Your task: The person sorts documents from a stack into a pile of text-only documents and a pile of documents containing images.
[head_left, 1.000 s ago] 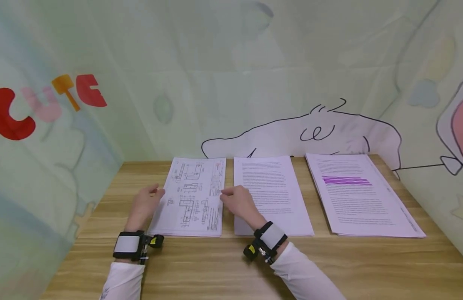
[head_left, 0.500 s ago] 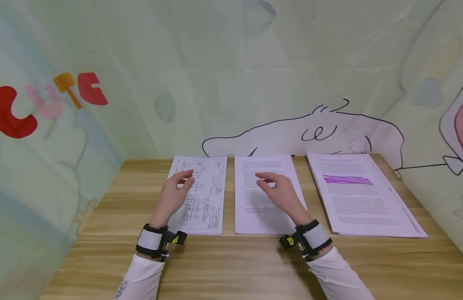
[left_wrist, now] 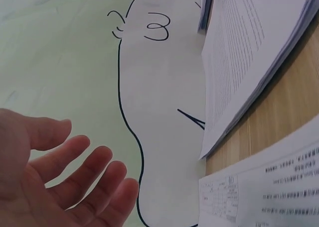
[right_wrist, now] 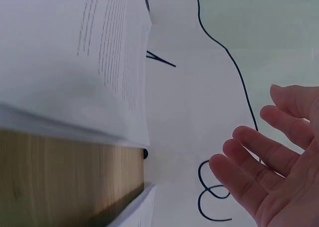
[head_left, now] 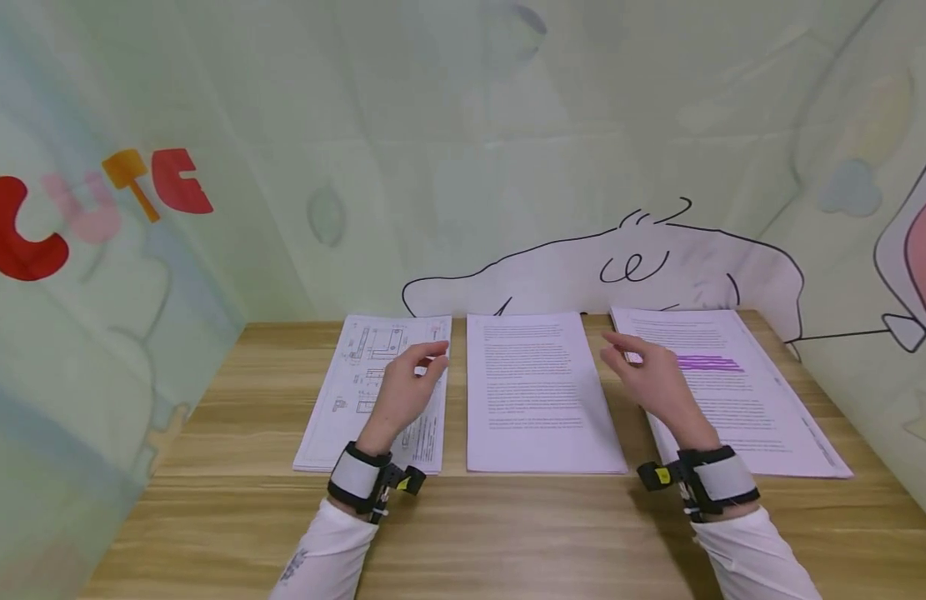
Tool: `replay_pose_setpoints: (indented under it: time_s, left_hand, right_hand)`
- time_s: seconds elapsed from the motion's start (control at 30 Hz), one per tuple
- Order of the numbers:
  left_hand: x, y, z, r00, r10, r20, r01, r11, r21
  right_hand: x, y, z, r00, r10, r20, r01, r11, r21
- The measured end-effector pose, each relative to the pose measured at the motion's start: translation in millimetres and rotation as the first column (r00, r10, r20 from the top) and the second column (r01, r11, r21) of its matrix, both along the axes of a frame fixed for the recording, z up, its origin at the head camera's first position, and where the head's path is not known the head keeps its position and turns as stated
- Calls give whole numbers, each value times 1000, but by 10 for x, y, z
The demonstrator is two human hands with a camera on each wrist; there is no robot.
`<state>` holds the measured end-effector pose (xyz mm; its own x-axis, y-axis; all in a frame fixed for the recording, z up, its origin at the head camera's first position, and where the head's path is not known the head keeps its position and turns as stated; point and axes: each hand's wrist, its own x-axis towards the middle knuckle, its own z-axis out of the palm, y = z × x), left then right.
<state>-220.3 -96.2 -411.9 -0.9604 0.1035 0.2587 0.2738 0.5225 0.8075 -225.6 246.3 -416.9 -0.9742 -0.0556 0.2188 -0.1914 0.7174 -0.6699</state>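
Observation:
My left hand (head_left: 407, 385) hovers over the right part of the left paper stack (head_left: 331, 417), whose top sheet carries technical drawings. Its fingers (left_wrist: 82, 172) are relaxed and hold nothing. Between the two hands lies the middle paper stack (head_left: 533, 383), a page of printed text. My right hand (head_left: 653, 379) is over the left edge of the right paper stack (head_left: 770, 417), which has purple highlighter strokes across its text. In the right wrist view its fingers (right_wrist: 249, 157) are spread loosely, with nothing between them. The right hand and forearm cover part of that page.
The three stacks lie side by side on a wood-grain table (head_left: 508, 533). Strips of table show between them. A pale printed curtain (head_left: 463, 167) stands behind the table and along its left and right sides. A camera strap (head_left: 361, 479) sits on each wrist.
Both hands have lifted from the edges of the left stack and moved right. The left is now above that stack, the right has passed over the middle stack to the right one.

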Motion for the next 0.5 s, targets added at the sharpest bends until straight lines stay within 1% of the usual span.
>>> replay_pose_setpoints:
  time_s: [0.13, 0.2, 0.27, 0.37, 0.5]
  left_hand:
    - [0, 153, -17, 1000, -25, 4, 25, 1000, 2]
    - [-18, 232, -37, 999, -40, 12, 40, 999, -2]
    - [-46, 318, -78, 998, -53, 20, 53, 999, 4]
    - [-90, 460, -155, 996, -67, 52, 67, 998, 14]
    - [-107, 686, -229, 991, -88, 99, 87, 996, 11]
  right_hand:
    - [32, 225, -23, 1000, -25, -12, 26, 997, 75]
    - [34, 334, -39, 999, -47, -19, 49, 993, 111]
    - [36, 434, -52, 998, -68, -13, 69, 990, 120]
    - [44, 573, -78, 994, -108, 25, 104, 987, 119]
    - [51, 760, -130, 988, -150, 46, 144, 984, 108]
